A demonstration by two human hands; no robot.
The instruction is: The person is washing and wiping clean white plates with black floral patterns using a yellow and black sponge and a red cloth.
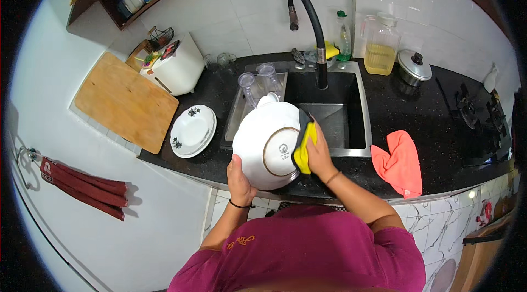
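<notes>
My left hand (241, 180) grips the lower left rim of a white ceramic plate or shallow bowl (255, 139), whose underside with its ringed foot faces up. On its right side, my right hand (322, 150) presses a yellow and dark grey cloth (305, 148) against the surface. The dish is tilted over the counter's front edge and hides part of the sink's drainboard. Behind it stand clear plastic or glass cups (248, 84) and a white cup (267, 99), partly hidden. Left of it lie stacked white plates (192, 130) with a leaf pattern.
The sink basin (329, 119) has a black flexible faucet (317, 24). A coral cloth (399, 164) lies right of it. Behind are a dish soap bottle (343, 36), a glass pitcher (379, 51) and a lidded pot (413, 68). A wooden board (127, 102) and a white toaster (177, 65) stand left.
</notes>
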